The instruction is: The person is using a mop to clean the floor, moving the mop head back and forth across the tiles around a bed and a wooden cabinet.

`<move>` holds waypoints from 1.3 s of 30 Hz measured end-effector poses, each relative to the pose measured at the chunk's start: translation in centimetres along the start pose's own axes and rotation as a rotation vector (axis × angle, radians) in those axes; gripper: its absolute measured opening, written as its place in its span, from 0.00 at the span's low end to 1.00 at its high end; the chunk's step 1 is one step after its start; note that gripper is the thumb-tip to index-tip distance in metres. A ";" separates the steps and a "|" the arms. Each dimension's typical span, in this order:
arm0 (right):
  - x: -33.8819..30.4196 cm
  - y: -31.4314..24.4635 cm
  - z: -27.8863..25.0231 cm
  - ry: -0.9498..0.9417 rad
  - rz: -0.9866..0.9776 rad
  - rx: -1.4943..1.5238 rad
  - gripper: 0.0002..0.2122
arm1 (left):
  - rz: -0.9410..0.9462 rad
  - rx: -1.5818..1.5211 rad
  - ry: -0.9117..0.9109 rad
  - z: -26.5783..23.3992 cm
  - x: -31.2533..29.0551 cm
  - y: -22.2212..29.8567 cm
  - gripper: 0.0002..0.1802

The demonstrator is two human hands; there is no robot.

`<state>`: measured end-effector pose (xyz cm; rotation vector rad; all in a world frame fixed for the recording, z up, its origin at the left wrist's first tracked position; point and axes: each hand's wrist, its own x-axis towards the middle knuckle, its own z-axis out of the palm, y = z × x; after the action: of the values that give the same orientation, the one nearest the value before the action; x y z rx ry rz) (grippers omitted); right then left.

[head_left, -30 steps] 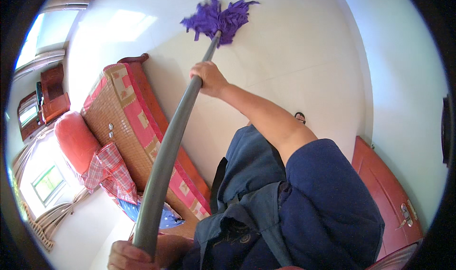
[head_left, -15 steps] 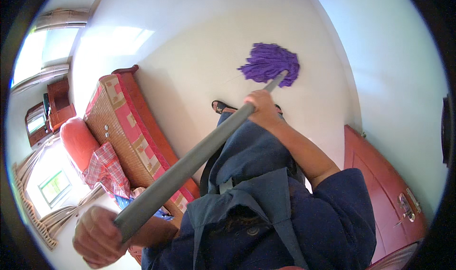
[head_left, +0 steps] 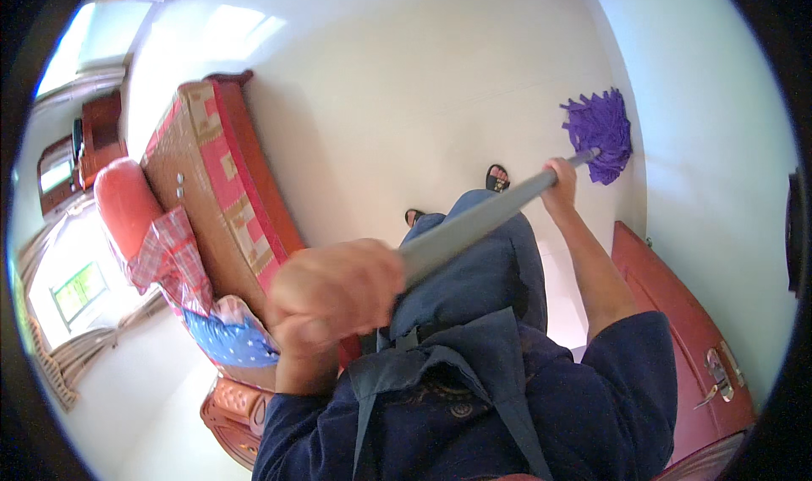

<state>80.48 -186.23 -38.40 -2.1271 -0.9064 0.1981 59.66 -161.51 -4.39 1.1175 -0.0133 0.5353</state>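
Note:
A mop (head_left: 482,219) with a thick grey handle slants across my body, its purple strip head (head_left: 599,134) lying on the pale floor close to the right-hand wall. My left hand (head_left: 338,291), somewhat blurred, is wrapped round the top end of the handle. Further down, near the mop head, my right hand (head_left: 560,189) grips the same handle with the arm stretched forward. Both my sandalled feet (head_left: 497,177) show on the floor below the handle.
A bed (head_left: 203,168) with a patterned mattress side and red-brown frame runs along my left. On it lie a red pillow (head_left: 127,206), a checked cloth (head_left: 173,257) and a blue starred pillow (head_left: 233,336). A red-brown door (head_left: 685,337) stands at the right, beside the pale wall (head_left: 719,143).
The mop head has swept right, from the middle of the floor to the wall. My left hand has moved up and right with the handle end; my right hand has shifted right.

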 end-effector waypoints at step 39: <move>-4.9 -24.7 12.1 -0.622 -0.424 0.300 0.02 | 0.463 0.447 0.586 5.4 -18.0 18.9 0.13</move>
<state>58.54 -171.51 -29.32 -1.5617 -1.5493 0.7501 37.48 -167.17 9.17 1.3575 0.3803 1.3146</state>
